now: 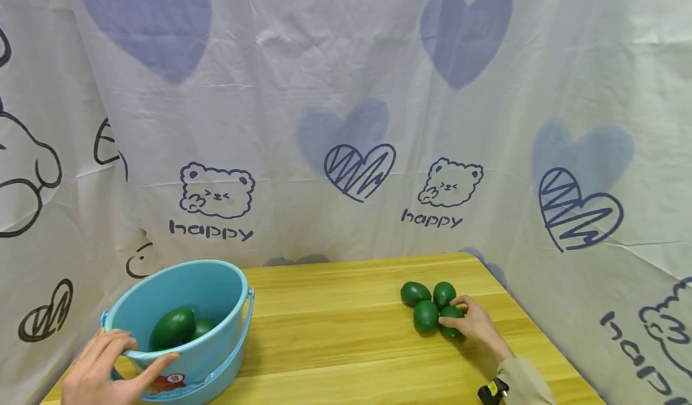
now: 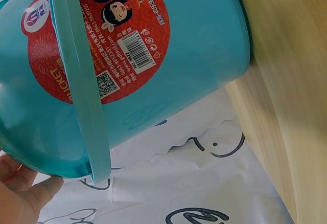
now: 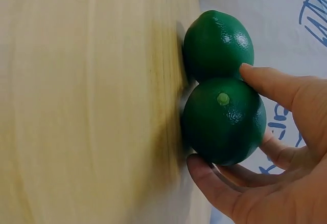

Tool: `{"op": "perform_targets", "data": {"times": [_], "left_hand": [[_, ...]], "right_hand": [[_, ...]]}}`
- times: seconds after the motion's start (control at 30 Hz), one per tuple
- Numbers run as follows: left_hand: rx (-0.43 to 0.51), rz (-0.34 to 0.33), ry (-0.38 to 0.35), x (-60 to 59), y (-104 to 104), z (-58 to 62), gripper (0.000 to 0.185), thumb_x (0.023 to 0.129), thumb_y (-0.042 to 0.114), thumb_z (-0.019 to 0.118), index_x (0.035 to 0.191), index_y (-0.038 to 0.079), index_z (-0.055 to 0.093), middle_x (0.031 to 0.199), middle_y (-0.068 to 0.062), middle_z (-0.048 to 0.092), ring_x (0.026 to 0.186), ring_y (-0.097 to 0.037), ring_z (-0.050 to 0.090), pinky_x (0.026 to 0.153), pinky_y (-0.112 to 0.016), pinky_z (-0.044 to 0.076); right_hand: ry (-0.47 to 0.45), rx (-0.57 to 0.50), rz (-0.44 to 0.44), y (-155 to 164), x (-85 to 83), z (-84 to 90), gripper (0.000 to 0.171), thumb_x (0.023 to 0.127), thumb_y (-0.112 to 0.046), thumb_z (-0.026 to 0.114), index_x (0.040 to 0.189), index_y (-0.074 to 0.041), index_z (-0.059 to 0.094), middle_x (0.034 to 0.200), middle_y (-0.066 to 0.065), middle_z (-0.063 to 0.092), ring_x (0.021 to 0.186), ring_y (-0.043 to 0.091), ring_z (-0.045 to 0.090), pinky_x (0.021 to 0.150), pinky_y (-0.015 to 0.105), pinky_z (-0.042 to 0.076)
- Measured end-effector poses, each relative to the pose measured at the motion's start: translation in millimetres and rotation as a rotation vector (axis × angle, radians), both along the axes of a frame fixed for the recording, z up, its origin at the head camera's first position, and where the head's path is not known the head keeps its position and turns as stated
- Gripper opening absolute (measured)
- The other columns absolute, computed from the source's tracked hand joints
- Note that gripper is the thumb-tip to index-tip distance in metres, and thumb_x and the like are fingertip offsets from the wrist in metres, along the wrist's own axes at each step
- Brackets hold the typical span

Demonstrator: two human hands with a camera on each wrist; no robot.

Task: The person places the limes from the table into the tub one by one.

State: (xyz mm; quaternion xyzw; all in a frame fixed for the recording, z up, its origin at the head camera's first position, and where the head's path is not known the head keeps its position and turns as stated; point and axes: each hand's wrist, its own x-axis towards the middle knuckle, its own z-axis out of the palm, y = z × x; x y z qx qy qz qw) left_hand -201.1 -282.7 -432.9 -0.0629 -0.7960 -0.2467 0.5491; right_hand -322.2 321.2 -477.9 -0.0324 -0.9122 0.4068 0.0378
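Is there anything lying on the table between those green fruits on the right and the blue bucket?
Nothing visible. The right hand grips one green fruit in the cluster, and the wooden table shows only bare wood across to the blue bucket, whose rim the left hand holds.

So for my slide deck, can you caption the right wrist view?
Right hand grips a green avocado beside a second avocado on the wooden table.

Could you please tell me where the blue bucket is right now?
In the head view the bucket sits at the table's near-left corner, left hand gripping its rim, two green fruits inside.
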Motion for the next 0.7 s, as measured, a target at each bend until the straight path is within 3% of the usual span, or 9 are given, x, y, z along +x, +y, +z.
{"op": "perform_targets", "data": {"times": [0.17,0.33,0.7], "left_hand": [[-0.025,-0.051,0.058,-3.5,-0.7,0.6,0.067,0.041,0.046,0.097,0.073,-0.001,0.063,0.077,-0.016,0.061,0.087,0.013,0.037,0.094,0.001,0.026],[-0.029,-0.032,0.008,-1.5,-1.4,1.2,0.064,0.036,0.036,0.099,0.074,-0.001,0.062,0.078,-0.016,0.061,0.084,0.01,0.037,0.088,0.0,0.025],[-0.015,-0.009,-0.02,0.4,-1.2,0.7,0.063,0.034,0.03,0.099,0.074,-0.001,0.062,0.079,-0.016,0.061,0.083,0.01,0.037,0.088,0.002,0.023]], "right_hand": [[-0.026,-0.033,-0.024,0.7,-0.2,-1.7,0.06,0.084,-0.023,0.076,0.13,0.003,0.048,0.127,0.035,0.054,0.11,0.045,0.058,0.086,0.051,0.051],[-0.049,-0.075,-0.048,1.4,-0.9,-2.1,0.064,0.084,-0.021,0.074,0.135,0.004,0.046,0.128,0.036,0.053,0.113,0.046,0.057,0.088,0.05,0.051],[-0.075,-0.171,-0.084,3.9,-0.6,-3.5,0.061,0.086,-0.02,0.063,0.139,0.002,0.044,0.131,0.034,0.048,0.103,0.036,0.061,0.066,0.038,0.056]]}}
